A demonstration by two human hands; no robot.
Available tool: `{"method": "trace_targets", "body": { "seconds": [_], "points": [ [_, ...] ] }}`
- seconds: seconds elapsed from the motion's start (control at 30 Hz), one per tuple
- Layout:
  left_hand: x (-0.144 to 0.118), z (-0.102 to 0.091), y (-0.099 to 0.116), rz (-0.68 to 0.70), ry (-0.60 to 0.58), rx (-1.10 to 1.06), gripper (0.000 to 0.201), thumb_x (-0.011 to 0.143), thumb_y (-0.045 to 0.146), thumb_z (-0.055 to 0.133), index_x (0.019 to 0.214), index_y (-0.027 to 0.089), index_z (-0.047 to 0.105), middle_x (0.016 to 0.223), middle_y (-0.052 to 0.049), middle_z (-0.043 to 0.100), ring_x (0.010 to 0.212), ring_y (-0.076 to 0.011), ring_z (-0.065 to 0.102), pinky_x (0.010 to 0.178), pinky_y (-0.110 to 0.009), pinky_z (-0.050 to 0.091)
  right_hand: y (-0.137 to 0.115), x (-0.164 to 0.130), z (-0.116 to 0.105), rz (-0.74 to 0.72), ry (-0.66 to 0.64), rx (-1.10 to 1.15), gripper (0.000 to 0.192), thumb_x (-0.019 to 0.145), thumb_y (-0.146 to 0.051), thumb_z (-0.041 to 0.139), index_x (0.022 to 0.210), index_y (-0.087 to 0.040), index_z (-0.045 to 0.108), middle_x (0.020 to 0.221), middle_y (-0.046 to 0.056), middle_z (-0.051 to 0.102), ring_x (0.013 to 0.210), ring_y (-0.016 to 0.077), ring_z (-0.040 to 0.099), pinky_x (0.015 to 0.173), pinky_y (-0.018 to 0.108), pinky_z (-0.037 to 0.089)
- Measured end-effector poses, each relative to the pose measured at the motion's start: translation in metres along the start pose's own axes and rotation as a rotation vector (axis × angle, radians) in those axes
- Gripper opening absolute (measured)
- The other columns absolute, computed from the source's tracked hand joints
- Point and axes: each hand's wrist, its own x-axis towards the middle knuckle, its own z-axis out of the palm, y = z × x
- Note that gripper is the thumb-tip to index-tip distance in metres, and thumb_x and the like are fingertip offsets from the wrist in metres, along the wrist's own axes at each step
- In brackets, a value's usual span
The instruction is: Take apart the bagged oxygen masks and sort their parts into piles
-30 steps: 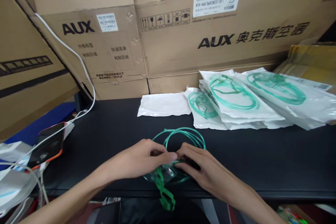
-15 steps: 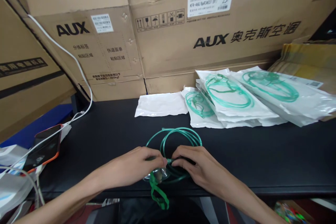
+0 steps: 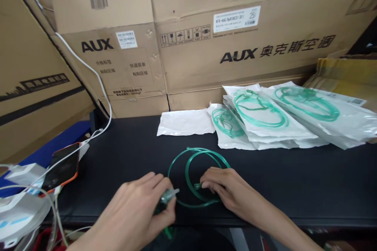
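My left hand (image 3: 141, 202) is closed around a clear plastic oxygen mask (image 3: 167, 196), mostly hidden by the palm. Its pale nozzle sticks out past my fingers, pointing right. Below the hand hangs a bit of green elastic strap (image 3: 167, 232). My right hand (image 3: 225, 184) pinches the green end of the oxygen tubing (image 3: 188, 166) between thumb and fingertips. The rest of that tubing lies in loose loops on the black table, around and behind the fingers. A gap separates the nozzle from the tube end.
White packets with green tubing (image 3: 259, 115) are piled at the back right, beside a flat white packet (image 3: 187, 122). Large cardboard boxes (image 3: 194, 62) wall the back. At left lie a phone (image 3: 61, 166), white cables and a white adapter (image 3: 26, 174).
My hands, close together before at the joint of tube and mask, have moved apart. The tube end and nozzle are now separate; the mask went left and toward me. The view shifted slightly.
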Motion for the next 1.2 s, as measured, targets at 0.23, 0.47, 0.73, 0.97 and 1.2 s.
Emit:
{"method": "trace_targets", "body": {
  "seconds": [0.23,0.47,0.73,0.97,1.2],
  "points": [
    [-0.022,-0.035,-0.085,-0.355,0.217,-0.105,0.044,0.099,0.065,0.044,0.109,0.031,0.07,0.115,0.0,0.075,0.106,-0.0271,0.07,0.09,-0.032,0.05,-0.013,0.001,0.003,0.106,-0.009,-0.092,0.02,0.106,-0.031,0.051,0.098,-0.022,0.068,0.093,0.001,0.065,0.088,0.0162,0.063,0.082,0.027,0.045],
    [0.015,-0.014,-0.115,-0.346,0.108,-0.153,0.046,0.102,0.056,0.042,0.112,0.025,0.075,0.119,-0.005,0.075,0.115,-0.0303,0.064,0.105,-0.041,0.044,-0.01,-0.006,0.009,0.043,0.02,-0.218,0.02,0.104,-0.025,0.056,0.116,-0.025,0.071,0.107,0.005,0.066,0.103,0.0188,0.066,0.091,0.028,0.052],
    [0.076,-0.009,-0.033,0.038,0.09,-0.145,0.038,0.11,0.033,0.035,0.128,0.022,0.067,0.129,-0.007,0.067,0.12,-0.0228,0.061,0.107,-0.038,0.042,-0.008,-0.014,0.004,-0.039,0.044,-0.289,0.026,0.102,-0.017,0.056,0.12,-0.027,0.071,0.107,0.005,0.069,0.101,0.0202,0.069,0.091,0.03,0.057],
    [0.114,0.024,-0.013,0.081,-0.045,-0.21,0.054,0.097,0.045,0.058,0.145,0.02,0.055,0.142,-0.011,0.056,0.134,-0.0331,0.051,0.11,-0.045,0.043,-0.018,-0.024,0.003,-0.115,0.127,-0.364,0.023,0.103,-0.021,0.055,0.115,-0.026,0.073,0.109,0.007,0.07,0.098,0.0202,0.069,0.086,0.029,0.059],
    [0.105,0.024,-0.019,0.02,-0.097,-0.255,0.05,0.087,0.018,0.056,0.136,0.026,0.061,0.126,-0.005,0.063,0.115,-0.0245,0.063,0.096,-0.034,0.05,-0.014,-0.022,0.015,-0.152,0.135,-0.406,0.021,0.103,-0.018,0.052,0.111,-0.021,0.071,0.103,0.009,0.07,0.102,0.0255,0.065,0.088,0.042,0.057]
  ]
}}
